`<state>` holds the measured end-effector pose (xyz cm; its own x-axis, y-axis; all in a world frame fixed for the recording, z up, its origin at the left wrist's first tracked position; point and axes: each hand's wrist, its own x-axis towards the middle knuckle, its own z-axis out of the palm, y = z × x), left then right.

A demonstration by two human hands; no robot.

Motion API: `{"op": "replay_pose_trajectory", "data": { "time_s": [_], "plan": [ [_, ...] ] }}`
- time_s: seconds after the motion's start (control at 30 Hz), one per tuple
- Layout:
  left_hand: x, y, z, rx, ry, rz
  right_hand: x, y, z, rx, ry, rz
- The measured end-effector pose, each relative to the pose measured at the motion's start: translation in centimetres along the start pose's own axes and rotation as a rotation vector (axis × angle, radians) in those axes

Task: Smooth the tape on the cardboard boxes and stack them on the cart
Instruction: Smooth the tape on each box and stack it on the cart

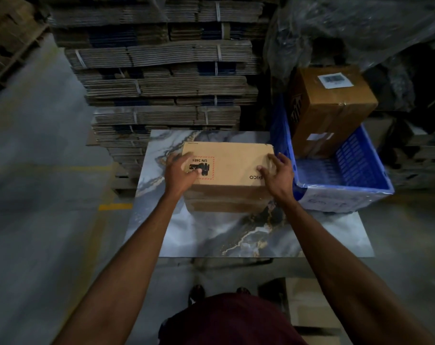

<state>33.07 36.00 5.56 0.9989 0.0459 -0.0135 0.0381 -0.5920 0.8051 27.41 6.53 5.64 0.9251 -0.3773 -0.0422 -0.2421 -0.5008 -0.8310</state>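
A brown cardboard box (232, 163) printed with "UN 3481" and "PICO" sits on a marble-patterned table top (211, 235). My left hand (180, 170) lies flat on the box's top left part, over the red-bordered label. My right hand (277, 171) rests at the box's top right edge with fingers spread and curled against it. Neither hand lifts the box. To the right, a second taped brown box (333, 105) with a white label stands tilted inside a blue plastic crate (355, 175).
Tall stacks of strapped flat cardboard (161, 70) stand right behind the table. Plastic-wrapped goods (360, 28) fill the upper right. Grey concrete floor with yellow lines (49, 168) lies to the left. Another carton (308, 302) sits by my feet at lower right.
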Motion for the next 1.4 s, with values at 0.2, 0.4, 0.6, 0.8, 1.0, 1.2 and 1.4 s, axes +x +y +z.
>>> {"op": "replay_pose_trajectory", "data": {
  "time_s": [0.2, 0.4, 0.6, 0.8, 1.0, 1.2, 1.4],
  "plan": [
    [1.0, 1.6, -0.2, 0.079, -0.002, -0.021, 2.0, 0.0, -0.2, 0.057, -0.061, 0.073],
    [1.0, 2.1, 0.1, 0.105, -0.024, -0.062, 2.7, -0.2, -0.7, 0.096, -0.065, 0.114],
    [3.0, 3.6, -0.6, 0.177, -0.107, -0.063, 4.6, -1.1, -1.2, 0.057, -0.126, 0.12],
    [2.5, 2.9, -0.5, 0.251, -0.086, -0.101, 4.7, 0.2, -1.4, 0.042, -0.135, 0.163],
    [3.2, 4.5, -1.3, 0.42, -0.119, -0.04, 6.8, -0.7, -1.0, -0.098, -0.261, 0.138],
    [3.1, 4.0, -0.3, 0.466, -0.113, -0.075, 5.7, -1.9, -0.6, -0.183, -0.185, 0.137],
    [2.9, 2.6, -0.6, 0.37, -0.245, -0.065, 4.4, -0.8, -1.3, -0.106, -0.179, 0.062]
  ]
}}
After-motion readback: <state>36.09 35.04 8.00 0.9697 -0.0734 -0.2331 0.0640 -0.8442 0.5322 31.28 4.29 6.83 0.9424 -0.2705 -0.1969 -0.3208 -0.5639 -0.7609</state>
